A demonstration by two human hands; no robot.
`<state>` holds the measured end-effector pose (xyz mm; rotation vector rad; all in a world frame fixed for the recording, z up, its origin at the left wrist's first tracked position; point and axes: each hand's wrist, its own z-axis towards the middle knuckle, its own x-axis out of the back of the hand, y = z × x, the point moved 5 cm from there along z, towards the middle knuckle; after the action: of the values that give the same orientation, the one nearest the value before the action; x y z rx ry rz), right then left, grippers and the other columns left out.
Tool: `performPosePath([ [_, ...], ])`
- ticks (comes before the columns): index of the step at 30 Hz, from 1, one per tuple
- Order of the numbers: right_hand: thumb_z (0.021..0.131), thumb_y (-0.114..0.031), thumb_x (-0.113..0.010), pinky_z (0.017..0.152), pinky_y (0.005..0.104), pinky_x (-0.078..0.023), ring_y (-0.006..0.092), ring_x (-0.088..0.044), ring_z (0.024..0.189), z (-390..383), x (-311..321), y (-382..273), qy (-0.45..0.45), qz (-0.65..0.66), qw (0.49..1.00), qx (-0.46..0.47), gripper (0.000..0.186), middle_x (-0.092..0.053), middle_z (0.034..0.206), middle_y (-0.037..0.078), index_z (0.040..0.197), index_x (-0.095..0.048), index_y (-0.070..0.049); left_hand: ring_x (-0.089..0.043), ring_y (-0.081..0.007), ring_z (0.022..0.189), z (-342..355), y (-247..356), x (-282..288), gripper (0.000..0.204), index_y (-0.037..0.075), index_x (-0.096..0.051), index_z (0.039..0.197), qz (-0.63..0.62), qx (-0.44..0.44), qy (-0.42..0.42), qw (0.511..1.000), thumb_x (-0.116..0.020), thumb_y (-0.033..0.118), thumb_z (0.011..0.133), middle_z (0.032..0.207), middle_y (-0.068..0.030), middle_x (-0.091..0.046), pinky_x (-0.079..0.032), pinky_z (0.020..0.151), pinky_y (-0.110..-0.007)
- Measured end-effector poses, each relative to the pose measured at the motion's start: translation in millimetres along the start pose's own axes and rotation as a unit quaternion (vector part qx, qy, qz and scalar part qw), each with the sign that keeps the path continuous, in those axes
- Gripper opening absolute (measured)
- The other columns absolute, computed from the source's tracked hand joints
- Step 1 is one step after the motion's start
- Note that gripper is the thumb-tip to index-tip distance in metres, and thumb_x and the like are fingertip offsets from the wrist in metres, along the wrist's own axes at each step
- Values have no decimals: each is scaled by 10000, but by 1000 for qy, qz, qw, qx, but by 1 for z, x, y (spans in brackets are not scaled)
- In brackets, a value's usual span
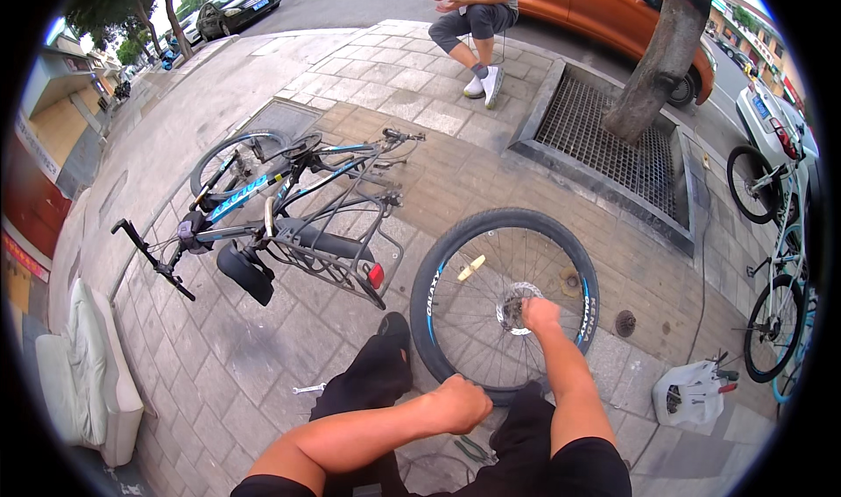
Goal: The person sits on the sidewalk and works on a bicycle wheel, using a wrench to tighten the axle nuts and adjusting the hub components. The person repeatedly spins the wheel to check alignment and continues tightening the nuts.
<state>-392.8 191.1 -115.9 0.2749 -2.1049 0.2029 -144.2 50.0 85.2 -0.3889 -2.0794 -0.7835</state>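
A loose bicycle wheel lies in front of me, with black tire, blue markings, yellow reflector and a silver brake disc at the hub. My right hand is closed at the hub, apparently gripping its axle area; the fingertips are partly hidden. My left hand is in a fist beside the tire's lower edge; whatever it holds, if anything, is hidden. Green-handled pliers lie on the paving between my legs, and a silver wrench is left of my leg.
A bicycle frame lies left, beside a pale cushion seat. A white tool container and standing bicycles are right. A seated person holds a phone near a grated tree pit. Cars line the road behind.
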Motion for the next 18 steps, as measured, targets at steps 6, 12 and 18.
performPosePath([
  [6,896,-382,-586,931,506,-544,389,-696,1046,3,-11,13,121,-1,991,60,491,-697,1165,195,1235,-604,-27,-705,-288,879,0,6,14,228,42,-709,966,39,-15,9,999,-579,206,874,947,-130,-719,-508,752,-430],
  [12,1016,-465,-396,934,517,-543,430,-684,1066,16,-18,20,80,81,993,-27,554,-719,1109,248,1074,-758,-51,-692,-252,833,-5,9,15,177,76,-720,916,61,-8,52,997,-613,184,825,879,-92,-707,-496,729,-391],
  [18,938,-268,-519,966,522,-508,407,-656,1135,-15,16,27,95,63,992,58,355,-667,1246,229,1177,-631,-30,-692,-270,883,-6,12,24,209,13,-719,958,46,-15,27,998,-626,150,829,906,-128,-717,-522,789,-405],
])
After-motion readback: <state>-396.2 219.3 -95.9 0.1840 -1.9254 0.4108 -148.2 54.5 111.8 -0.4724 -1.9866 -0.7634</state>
